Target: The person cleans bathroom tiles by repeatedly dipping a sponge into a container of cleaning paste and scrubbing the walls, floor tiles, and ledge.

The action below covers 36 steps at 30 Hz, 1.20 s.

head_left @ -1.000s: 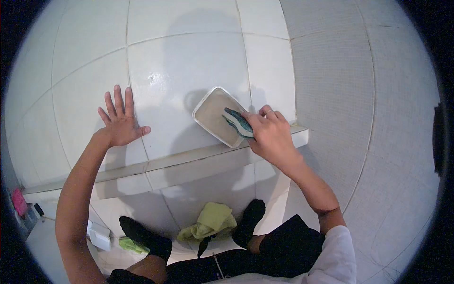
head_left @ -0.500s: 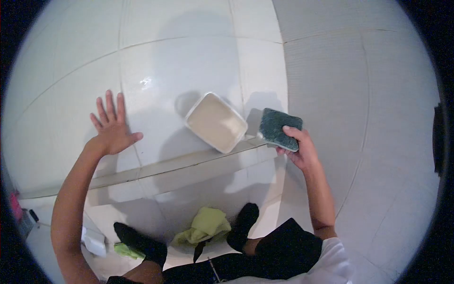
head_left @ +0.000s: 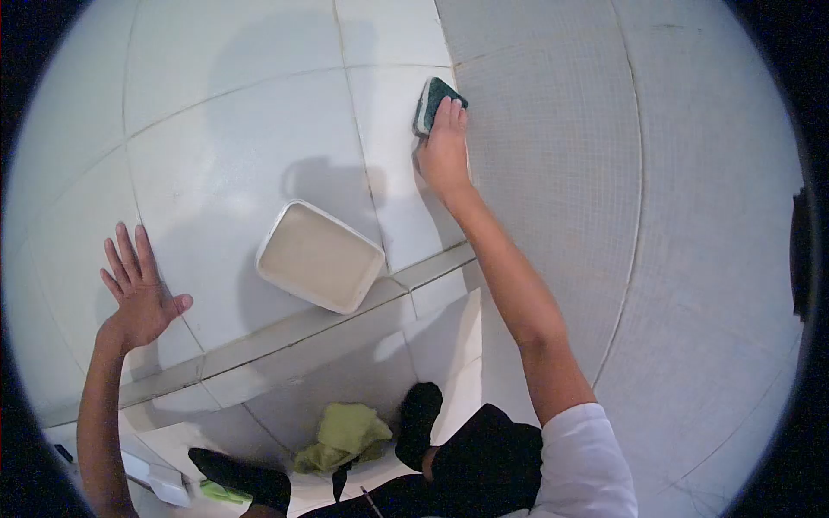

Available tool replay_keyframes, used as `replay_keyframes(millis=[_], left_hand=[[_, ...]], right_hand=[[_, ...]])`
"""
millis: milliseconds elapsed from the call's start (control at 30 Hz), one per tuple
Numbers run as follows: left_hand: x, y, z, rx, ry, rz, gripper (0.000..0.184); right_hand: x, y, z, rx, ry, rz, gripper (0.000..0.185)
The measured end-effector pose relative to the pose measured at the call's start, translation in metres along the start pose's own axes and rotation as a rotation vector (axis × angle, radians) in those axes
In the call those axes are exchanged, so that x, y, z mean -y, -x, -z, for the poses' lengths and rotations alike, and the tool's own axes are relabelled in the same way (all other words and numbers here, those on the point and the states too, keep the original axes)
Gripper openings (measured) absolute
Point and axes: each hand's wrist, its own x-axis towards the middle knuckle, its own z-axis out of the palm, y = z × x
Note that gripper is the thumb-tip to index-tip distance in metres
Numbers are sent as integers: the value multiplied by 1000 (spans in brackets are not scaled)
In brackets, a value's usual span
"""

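My right hand point(head_left: 446, 154) grips a scrubbing sponge point(head_left: 439, 105) with a dark green pad and a pale side. The sponge is against the white tiles point(head_left: 393, 129), at the corner where they meet the grey tiled wall. On the left, my left hand point(head_left: 141, 298) lies flat on the white tiles with its fingers spread, holding nothing. Between the hands, a white rectangular tub point(head_left: 321, 256) of cloudy beige liquid stands close to the tiled edge.
A tiled ledge edge point(head_left: 298, 345) runs across in front of me. Below it lie a yellow-green cloth point(head_left: 350, 432) between my feet, a bright green cloth point(head_left: 224, 493) and a white plastic object point(head_left: 164, 480). A grey tiled wall point(head_left: 553, 155) rises at the right.
My right hand has carried the sponge from beside the tub up to the wall corner. The view has shifted, so the tub and my left hand appear further left and lower.
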Motion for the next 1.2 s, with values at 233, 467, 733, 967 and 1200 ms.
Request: replay_keyframes(millis=[233,467,733,967,1200], left_hand=[[-3,6,13,116,153,2,122],[-3,4,14,118,110,16,120],[-12,6,28,199,161,45,124],[-10,8,7,49,184,32,129],[-14,10,33,170,215,89,127]], right_hand=[[5,77,50,420,-7,-193,75],[-3,-127,3,121,41,52,48],[24,71,42,519,530,-116,43],[-5,-120,3,84,263,69,21],[8,-148,8,69,244,106,21]])
